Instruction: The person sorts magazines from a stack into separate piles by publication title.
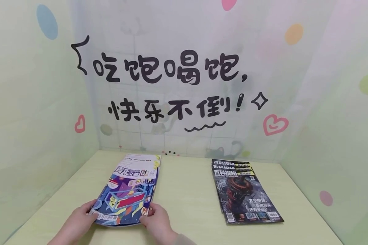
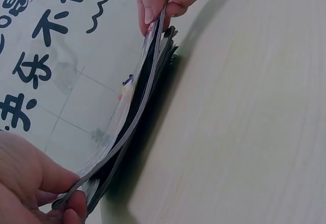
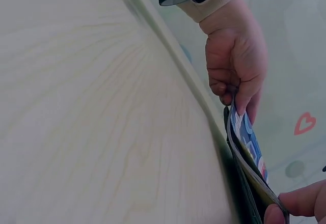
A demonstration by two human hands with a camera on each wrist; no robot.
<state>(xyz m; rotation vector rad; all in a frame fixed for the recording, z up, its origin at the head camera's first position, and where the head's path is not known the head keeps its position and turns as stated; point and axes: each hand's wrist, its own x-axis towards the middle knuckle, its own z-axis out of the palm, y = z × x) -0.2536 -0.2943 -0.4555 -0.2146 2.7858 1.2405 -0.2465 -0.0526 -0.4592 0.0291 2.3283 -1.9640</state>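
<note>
A colourful magazine (image 1: 125, 194) with a purple and blue cover lies uppermost on a small pile at the left of the table. My left hand (image 1: 81, 217) pinches its near left corner, thumb on top. At the near right corner my right hand (image 1: 157, 219) grips the same magazine between thumb and fingers. Seen from the left wrist, the magazine's near edge (image 2: 137, 114) sags in the middle between both hands, with a dark gap under it over the pile. Further magazines' top edges (image 1: 141, 159) peek out behind it.
To the right, a fanned stack of dark-covered magazines (image 1: 245, 197) lies on the pale wooden table (image 1: 187, 204). Printed fabric walls (image 1: 184, 139) with black lettering close off the back and both sides.
</note>
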